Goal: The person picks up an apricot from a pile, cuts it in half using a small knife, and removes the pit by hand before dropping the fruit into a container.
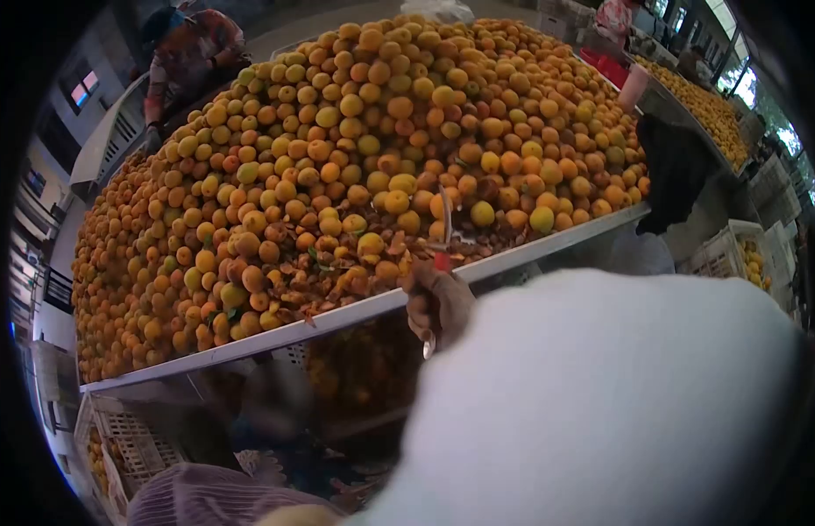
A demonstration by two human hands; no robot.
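My right hand, at the end of a white sleeve, is closed around a knife. The blade points upward, and the red handle shows above my fist. A small shiny metal end shows below it. The hand is at the white front rail of a sloping table heaped with apricots. Just behind the hand lie cut apricot halves and scraps. I cannot identify my left hand; a blurred greyish shape under the rail is too smeared to name.
Plastic crates with fruit stand at lower left and right. A dark cloth hangs at the table's right corner. One person works at far left, another at far right. Purple striped fabric lies at bottom left.
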